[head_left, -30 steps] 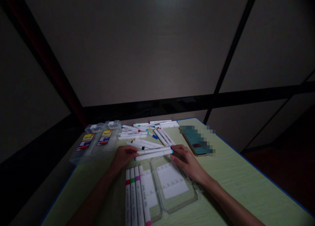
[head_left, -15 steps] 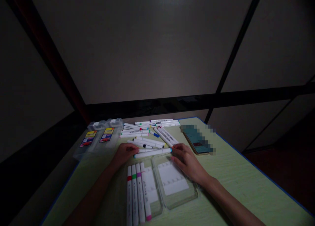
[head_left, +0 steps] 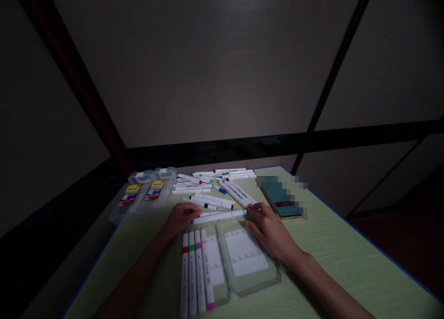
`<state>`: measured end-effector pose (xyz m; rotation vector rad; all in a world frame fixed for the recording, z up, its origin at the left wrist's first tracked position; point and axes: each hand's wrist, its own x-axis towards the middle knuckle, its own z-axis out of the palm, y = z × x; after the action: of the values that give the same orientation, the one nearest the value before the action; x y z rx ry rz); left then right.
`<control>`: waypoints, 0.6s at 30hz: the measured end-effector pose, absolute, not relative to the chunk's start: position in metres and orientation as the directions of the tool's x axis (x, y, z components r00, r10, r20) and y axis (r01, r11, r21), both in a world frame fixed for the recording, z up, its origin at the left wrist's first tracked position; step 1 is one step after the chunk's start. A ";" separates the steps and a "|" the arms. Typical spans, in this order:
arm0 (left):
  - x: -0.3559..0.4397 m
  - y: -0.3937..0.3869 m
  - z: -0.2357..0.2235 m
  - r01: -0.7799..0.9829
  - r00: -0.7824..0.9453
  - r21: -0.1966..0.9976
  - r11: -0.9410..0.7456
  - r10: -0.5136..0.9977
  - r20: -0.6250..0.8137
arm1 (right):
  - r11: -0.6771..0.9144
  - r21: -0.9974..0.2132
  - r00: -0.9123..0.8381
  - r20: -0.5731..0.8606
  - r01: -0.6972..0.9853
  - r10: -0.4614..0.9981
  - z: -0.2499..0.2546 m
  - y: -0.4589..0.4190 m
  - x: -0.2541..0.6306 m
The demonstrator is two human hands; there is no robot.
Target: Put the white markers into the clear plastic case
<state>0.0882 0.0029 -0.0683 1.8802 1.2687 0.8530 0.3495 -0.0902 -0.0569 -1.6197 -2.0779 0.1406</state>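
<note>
Two white markers lie side by side between my hands. My left hand [head_left: 182,218] has its thumb and finger closed at the left end of the rear marker [head_left: 208,213]. At the right end of the front marker [head_left: 219,216], which has blue ends, the fingers of my right hand [head_left: 266,224] are closed, partly hiding its tip. Just below lies an open clear plastic case [head_left: 255,289] with white inserts. In its left half several white markers [head_left: 192,275] with red, green, purple and pink bands stand in a row.
More loose markers [head_left: 215,201] are scattered behind my hands, several at the table's far edge. A clear case [head_left: 137,210] with yellow labels sits at the left. A phone [head_left: 282,201], partly pixelated, lies right on the green table [head_left: 333,249]. A panelled wall rises behind.
The rear marker's right part has slipped behind the front marker. Both hands stay at the marker ends; the whole view has shifted slightly.
</note>
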 end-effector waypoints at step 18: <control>0.088 0.004 -0.070 0.492 0.141 0.808 -0.324 0.946 0.293 | 0.214 -0.154 -0.172 0.246 0.965 0.954 -0.046 -0.098 0.345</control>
<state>0.0876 0.0038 -0.0704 1.8875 1.3731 1.1002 0.3449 -0.0981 -0.0457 -1.8047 -2.2043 -0.0531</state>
